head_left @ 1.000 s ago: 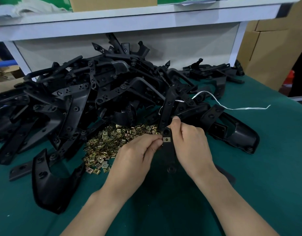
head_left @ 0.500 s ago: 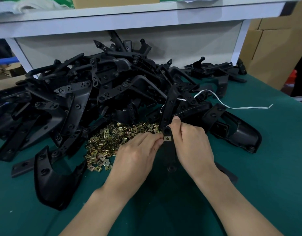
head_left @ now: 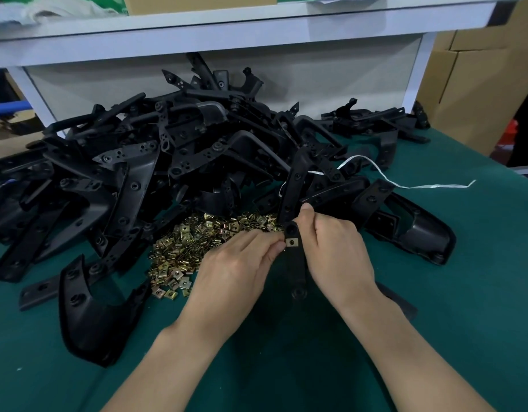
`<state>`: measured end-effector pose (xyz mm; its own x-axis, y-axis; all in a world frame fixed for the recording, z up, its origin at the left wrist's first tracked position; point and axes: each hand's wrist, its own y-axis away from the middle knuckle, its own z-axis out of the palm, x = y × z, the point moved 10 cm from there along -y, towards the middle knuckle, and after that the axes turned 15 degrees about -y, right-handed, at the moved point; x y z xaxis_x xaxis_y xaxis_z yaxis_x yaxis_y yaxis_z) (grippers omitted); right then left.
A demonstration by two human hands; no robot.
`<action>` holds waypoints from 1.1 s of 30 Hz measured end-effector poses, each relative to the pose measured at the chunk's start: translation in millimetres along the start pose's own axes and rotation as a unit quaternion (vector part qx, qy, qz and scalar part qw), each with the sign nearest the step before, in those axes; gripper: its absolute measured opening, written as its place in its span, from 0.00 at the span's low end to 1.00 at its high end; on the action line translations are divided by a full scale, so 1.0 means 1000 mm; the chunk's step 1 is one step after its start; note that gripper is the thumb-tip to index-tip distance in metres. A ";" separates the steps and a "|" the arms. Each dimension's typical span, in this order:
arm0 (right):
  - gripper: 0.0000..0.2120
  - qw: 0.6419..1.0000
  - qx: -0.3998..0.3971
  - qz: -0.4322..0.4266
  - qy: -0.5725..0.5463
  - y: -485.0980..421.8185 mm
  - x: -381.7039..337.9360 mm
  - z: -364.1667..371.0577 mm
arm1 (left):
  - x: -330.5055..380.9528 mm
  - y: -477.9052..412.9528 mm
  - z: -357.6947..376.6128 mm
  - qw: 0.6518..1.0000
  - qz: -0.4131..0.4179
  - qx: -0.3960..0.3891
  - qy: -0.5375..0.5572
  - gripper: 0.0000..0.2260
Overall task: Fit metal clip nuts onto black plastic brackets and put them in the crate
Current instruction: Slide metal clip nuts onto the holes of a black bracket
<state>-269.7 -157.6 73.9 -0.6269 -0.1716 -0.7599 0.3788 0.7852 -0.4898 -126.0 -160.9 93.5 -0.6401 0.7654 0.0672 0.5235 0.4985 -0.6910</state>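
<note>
1. Dark green matting (head_left: 464, 292) with a dull, felt-like look covers the bench. A white shelf unit (head_left: 227, 31) stands at its back, and brown cardboard boxes (head_left: 476, 84) stand off to the right.
2. Mid-bench, directly between the two hands, is the bracket (head_left: 297, 272). It is a narrow, flat strip of matt black plastic with round holes, and it runs away from the person.
3. One clip nut (head_left: 292, 241) sits on that strip just below a round boss. It is a small square of brassy yellow metal with a centre hole.
4. The left hand (head_left: 236, 272) has its fingers curled, and their tips pinch the clip nut at its left edge.
5. The right hand (head_left: 337, 251) is curled around the bracket's right side with the thumb raised against the strip's far end. Its lower fingers are hidden.
6. The loose clip nuts (head_left: 191, 245) lie in a glinting gold scatter just beyond and left of the left hand.
7. Behind them rises the heap of brackets (head_left: 167, 162), black and angular, with many holes. A broad curved shell (head_left: 87, 316) lies at the front left.
8. A thin white strap (head_left: 405, 185) trails from the heap onto the matting at the right.
</note>
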 end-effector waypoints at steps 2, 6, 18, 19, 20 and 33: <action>0.28 1.000 -0.005 -0.002 0.015 0.001 0.000 0.002 | -0.002 -0.001 0.000 1.000 -0.007 0.001 -0.006 0.12; 0.27 0.999 -0.021 0.007 0.047 0.001 0.004 0.006 | -0.004 0.000 0.000 1.000 -0.011 0.005 -0.007 0.14; 0.20 0.981 -0.114 0.029 0.157 0.004 0.012 0.024 | 0.000 0.000 0.006 0.995 0.007 0.008 -0.100 0.18; 0.20 0.981 -0.113 0.029 0.155 0.004 0.012 0.023 | -0.001 0.000 0.007 0.995 0.002 0.004 -0.102 0.18; 0.19 0.981 -0.113 0.027 0.152 0.005 0.011 0.023 | -0.002 0.000 0.008 0.994 -0.003 0.000 -0.105 0.19; 0.21 0.985 -0.106 0.042 0.132 0.006 0.010 0.022 | -0.007 -0.002 0.014 0.994 -0.030 -0.035 -0.098 0.20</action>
<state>-258.4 -167.9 54.4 -0.7650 0.0371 -0.6430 0.3034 0.9014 -0.3089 -130.5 -172.9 83.9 -0.7648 0.6430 -0.0403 0.5155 0.5731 -0.6371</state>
